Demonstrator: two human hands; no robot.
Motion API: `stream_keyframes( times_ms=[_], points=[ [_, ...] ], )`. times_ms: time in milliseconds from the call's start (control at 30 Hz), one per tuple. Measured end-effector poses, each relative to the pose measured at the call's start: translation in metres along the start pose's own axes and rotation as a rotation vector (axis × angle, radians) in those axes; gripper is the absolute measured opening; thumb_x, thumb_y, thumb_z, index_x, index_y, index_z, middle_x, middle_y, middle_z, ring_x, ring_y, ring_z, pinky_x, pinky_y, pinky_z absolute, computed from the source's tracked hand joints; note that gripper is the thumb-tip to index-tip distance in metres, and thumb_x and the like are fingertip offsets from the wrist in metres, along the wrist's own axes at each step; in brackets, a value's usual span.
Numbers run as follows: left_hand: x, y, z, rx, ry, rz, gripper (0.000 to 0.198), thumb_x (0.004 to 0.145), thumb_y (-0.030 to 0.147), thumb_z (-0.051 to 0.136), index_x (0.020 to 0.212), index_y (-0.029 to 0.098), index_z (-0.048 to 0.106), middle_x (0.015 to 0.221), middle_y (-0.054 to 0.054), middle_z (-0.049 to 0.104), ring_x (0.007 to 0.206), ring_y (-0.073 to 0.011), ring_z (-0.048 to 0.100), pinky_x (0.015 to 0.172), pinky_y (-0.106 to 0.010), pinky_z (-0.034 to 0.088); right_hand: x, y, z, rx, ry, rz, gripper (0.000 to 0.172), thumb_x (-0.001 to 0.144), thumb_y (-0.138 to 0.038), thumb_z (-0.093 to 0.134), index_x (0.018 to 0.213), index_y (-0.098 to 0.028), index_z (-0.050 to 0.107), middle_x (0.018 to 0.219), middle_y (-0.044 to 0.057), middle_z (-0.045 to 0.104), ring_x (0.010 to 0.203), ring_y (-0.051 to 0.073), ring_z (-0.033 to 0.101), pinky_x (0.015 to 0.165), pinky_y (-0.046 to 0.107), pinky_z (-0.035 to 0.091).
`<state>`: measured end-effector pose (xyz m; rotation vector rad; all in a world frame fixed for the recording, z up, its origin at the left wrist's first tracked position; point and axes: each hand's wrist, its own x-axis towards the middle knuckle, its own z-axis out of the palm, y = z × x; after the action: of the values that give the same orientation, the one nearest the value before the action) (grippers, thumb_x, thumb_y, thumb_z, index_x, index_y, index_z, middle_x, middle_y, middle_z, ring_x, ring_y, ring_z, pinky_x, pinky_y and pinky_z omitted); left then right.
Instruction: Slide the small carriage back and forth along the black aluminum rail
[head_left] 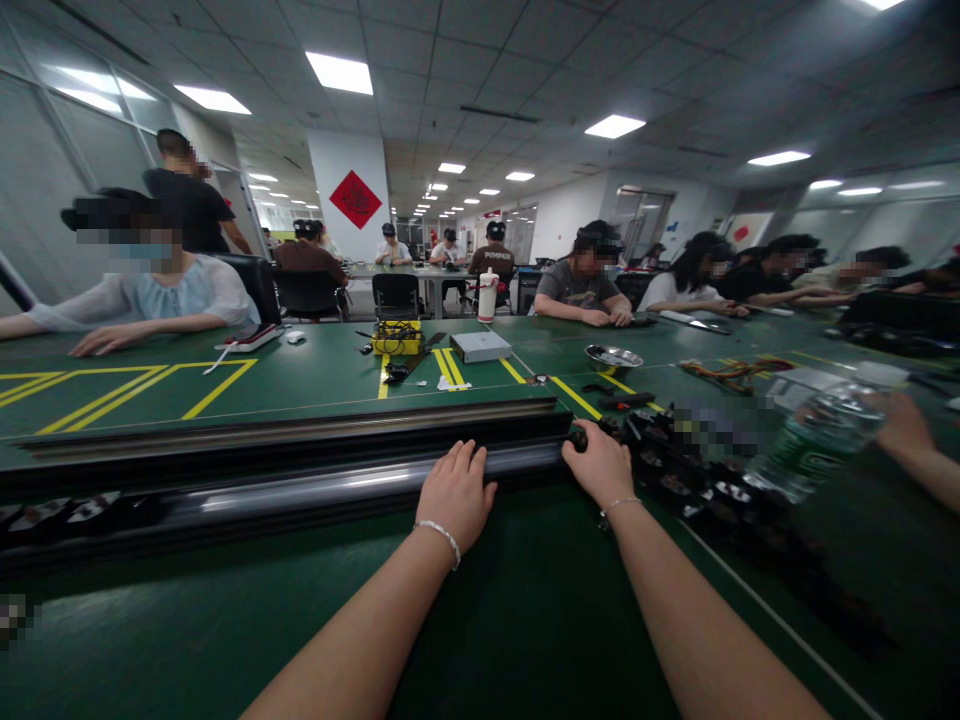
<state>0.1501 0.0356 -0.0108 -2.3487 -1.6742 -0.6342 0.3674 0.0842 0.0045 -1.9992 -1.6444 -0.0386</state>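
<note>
Lying palm down across the long dark tube (pixel 315 493), the left hand (pixel 456 492) has its fingers extended. At the tube's right end, the right hand (pixel 601 464) pinches a small dark piece (pixel 577 439) between thumb and fingers. The tube rests on a green table (pixel 225 620); beyond it stand a yellow box (pixel 397 347) and white cup (pixel 487 300). Right of it is a plastic bottle (pixel 821 440). Seated people (pixel 581 280) work farther beyond the tube.
</note>
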Motion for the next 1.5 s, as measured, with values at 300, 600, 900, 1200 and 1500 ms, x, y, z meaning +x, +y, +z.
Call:
stream_keyframes(
  times_ms=[300,600,900,1200,1500],
  points=[
    [0.0,0.0003,0.0003,0.001,-0.002,0.001,0.045,0.081,0.036,0.042,0.121,0.016,0.043,0.129,-0.01,0.044,0.12,-0.022,0.036,0.098,-0.037,0.031,0.0002,0.001,0.0012,0.013,0.016,-0.006,0.036,0.072,-0.031,0.044,0.107,-0.023,0.051,0.111,0.004,0.057,0.104,0.025,0.049,0.094,0.048,0.024],
    [0.0005,0.001,-0.0016,0.01,-0.009,-0.002,0.046,0.08,0.036,0.043,0.121,0.016,0.044,0.129,-0.009,0.044,0.121,-0.0224,0.036,0.099,-0.036,0.031,0.0017,0.0019,-0.0011,-0.013,0.017,-0.004,0.036,0.072,-0.031,0.044,0.106,-0.021,0.052,0.099,0.005,0.061,0.096,0.023,0.053,0.087,0.038,0.034],
    [0.0002,0.0006,-0.0015,0.003,-0.009,0.0,0.045,0.081,0.036,0.042,0.121,0.016,0.043,0.129,-0.01,0.044,0.12,-0.0222,0.036,0.099,-0.036,0.031,0.0004,-0.0006,-0.0062,0.025,-0.032,0.059,0.04,0.073,-0.033,0.045,0.112,-0.023,0.048,0.1,0.006,0.059,0.095,0.023,0.053,0.079,0.033,0.039],
    [0.0,0.0003,-0.0003,0.009,-0.004,0.008,0.045,0.081,0.036,0.041,0.122,0.016,0.043,0.129,-0.01,0.044,0.12,-0.022,0.036,0.099,-0.036,0.03,0.0,-0.0007,-0.0069,0.026,-0.033,0.076,0.04,0.074,-0.034,0.045,0.112,-0.024,0.048,0.1,0.006,0.059,0.094,0.023,0.053,0.077,0.033,0.04],
    [-0.0002,0.0,0.0003,0.003,0.0,0.004,0.045,0.081,0.036,0.041,0.122,0.016,0.042,0.129,-0.009,0.044,0.121,-0.0219,0.036,0.099,-0.036,0.03,-0.0001,-0.0013,-0.0078,0.036,-0.035,0.076,0.039,0.073,-0.033,0.046,0.112,-0.025,0.049,0.1,0.005,0.06,0.092,0.023,0.054,0.076,0.032,0.04]
  ],
)
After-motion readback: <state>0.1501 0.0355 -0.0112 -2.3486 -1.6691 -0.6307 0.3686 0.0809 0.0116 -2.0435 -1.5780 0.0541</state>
